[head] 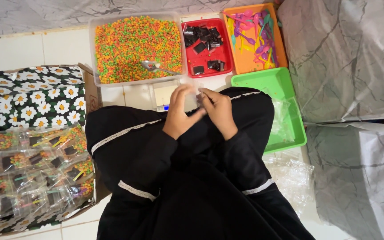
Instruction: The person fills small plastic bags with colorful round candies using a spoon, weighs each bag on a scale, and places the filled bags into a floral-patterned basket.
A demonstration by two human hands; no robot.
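Both hands are up together over the lap. The left hand (181,113) and the right hand (218,111) meet fingertip to fingertip, pinching a small clear plastic bag (195,91) between them. The bag sits right at the fingertips, just above the knuckles and over a small white scale (165,95) on the floor; it is almost see-through, so its edges are hard to make out. Fingers curled and closed on it, thumbs tucked in, wrists bent inward, black sleeves coming up from below.

Counting now: four trays ahead of the knees. One clear tub (135,79) heaped with orange, green and yellow candy bits, one metal spoon (154,66) lying in it. One red tray (221,60) of dark square pieces, roughly nine, hard to count exactly. One orange tray (245,64) of coloured plastic spoons, too tangled to number. One green tray (267,82) holding loose clear bags. On the left, one flowered box (32,95) stacked with filled packets (32,171).
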